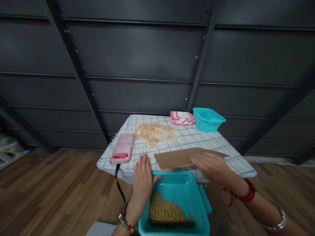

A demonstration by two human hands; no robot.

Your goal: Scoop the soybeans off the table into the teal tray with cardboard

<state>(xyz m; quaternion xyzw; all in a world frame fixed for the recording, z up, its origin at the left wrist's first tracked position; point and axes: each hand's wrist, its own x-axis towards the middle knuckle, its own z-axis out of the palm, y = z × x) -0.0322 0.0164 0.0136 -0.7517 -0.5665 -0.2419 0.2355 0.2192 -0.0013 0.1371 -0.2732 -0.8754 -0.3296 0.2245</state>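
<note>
In the head view, I see the left hand [143,180] at lower centre, fingers straight and together on the checked tablecloth [192,139], thumb at the rim of a blue tub [184,188] part-filled with beans [166,209]. Right of centre, the right hand [209,165] lies over a cardboard sheet [173,159]; I can't tell whether it grips. Pale beans [150,132] spread mid-frame, right of a pink phone [125,144].
</note>
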